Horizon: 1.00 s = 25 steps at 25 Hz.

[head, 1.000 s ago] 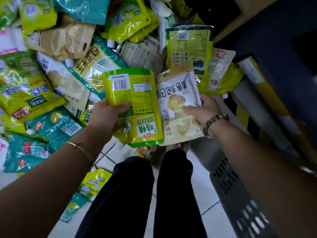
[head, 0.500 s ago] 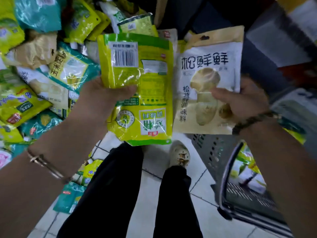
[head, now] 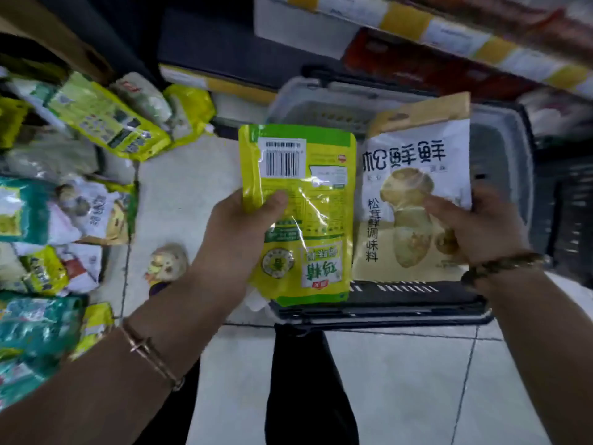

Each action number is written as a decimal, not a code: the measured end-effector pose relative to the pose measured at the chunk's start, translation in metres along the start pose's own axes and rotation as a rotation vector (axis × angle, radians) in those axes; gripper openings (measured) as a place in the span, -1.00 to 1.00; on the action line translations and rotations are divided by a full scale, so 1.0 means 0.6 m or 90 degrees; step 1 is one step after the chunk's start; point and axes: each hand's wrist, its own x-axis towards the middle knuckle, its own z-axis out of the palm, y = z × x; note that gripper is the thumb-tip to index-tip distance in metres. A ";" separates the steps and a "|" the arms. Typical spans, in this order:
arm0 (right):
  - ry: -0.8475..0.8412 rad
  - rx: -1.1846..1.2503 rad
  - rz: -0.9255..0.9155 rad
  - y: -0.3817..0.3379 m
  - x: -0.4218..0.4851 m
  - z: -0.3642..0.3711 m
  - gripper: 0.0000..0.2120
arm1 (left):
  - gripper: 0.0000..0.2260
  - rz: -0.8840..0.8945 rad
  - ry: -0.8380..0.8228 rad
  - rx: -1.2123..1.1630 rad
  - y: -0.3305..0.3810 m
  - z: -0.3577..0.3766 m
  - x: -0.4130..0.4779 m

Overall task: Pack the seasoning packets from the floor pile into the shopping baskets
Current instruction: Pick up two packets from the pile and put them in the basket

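My left hand grips a yellow-green seasoning packet by its left edge, thumb across the front. Its barcode faces up and its print is upside down. My right hand holds a white and tan mushroom seasoning packet from its right side. Both packets hang side by side over a grey shopping basket on the floor. The packets hide most of the basket's inside. The floor pile of packets lies at the left.
A dark basket stands right of the grey one. Store shelving with yellow price strips runs along the top. My dark trouser legs and one shoe are on the white tiled floor.
Both hands have swung to the right with their packets, from above the pile to above the grey basket. The pile now sits at the left edge of view.
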 end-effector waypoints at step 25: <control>0.072 -0.097 0.071 0.255 0.268 -0.001 -0.35 | -0.29 0.258 0.170 0.501 -0.145 0.324 0.212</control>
